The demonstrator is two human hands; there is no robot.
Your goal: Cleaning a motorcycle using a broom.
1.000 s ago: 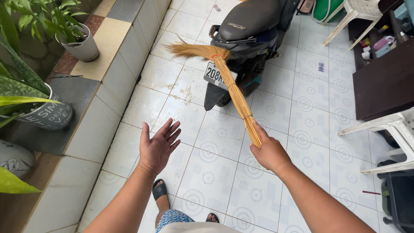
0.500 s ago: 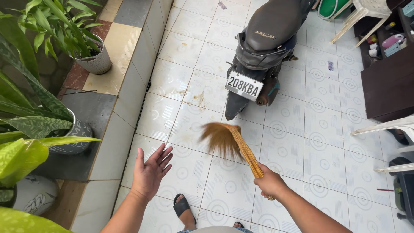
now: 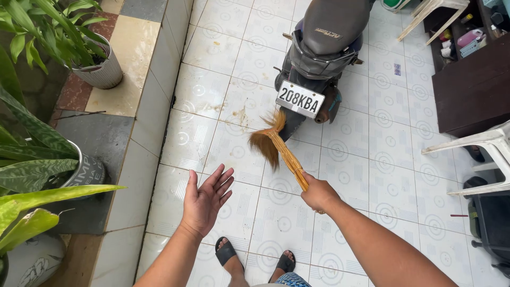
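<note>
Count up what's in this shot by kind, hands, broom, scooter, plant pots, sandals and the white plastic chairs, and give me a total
Hands: 2, left hand open and free, right hand gripping the broom
Broom: 1
Scooter: 1
Plant pots: 2, ribbed pot and grey pot
Sandals: 2, left sandal, right sandal
White plastic chairs: 2, near chair, far chair
Total: 10

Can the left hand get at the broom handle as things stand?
Probably yes: the left hand is open and empty, beside the right hand gripping the broom, with only bare tiled floor between them.
</note>
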